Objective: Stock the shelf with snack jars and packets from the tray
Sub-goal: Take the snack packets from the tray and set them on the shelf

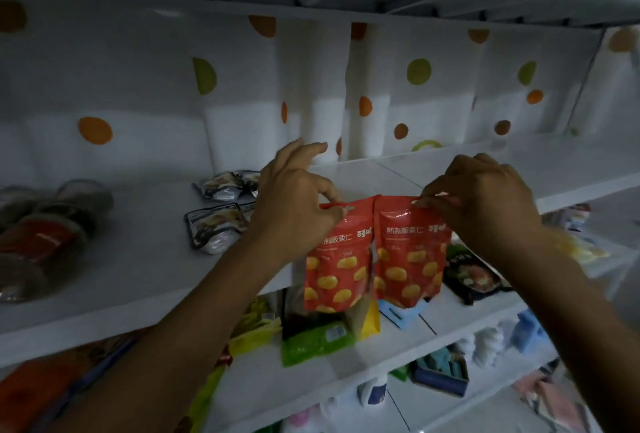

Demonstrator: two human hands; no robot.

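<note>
**Log:** Packets, appearance?
**Op:** I see two alike: a left red packet and a right red packet. Both are glossy, printed with yellow ovals and white characters. The left one shows a hang slot in its top strip. They hang upright side by side, inner edges touching, in front of the front edge of the shelf.
**Log:** Hands?
**Op:** The left hand pinches the left packet's top strip between thumb and forefinger, with the other fingers stretched out over the board. The right hand, fingers curled, pinches the right packet's top corner. The hands are apart, one packet each.
**Log:** Surroundings?
**Op:** Just left of the left hand, silver packets lie flat. Further left are jars on their sides, blurred. Behind both hands hangs a dotted curtain. Below the hands, a lower shelf carries a green packet and a dark packet. The light is dim.
</note>
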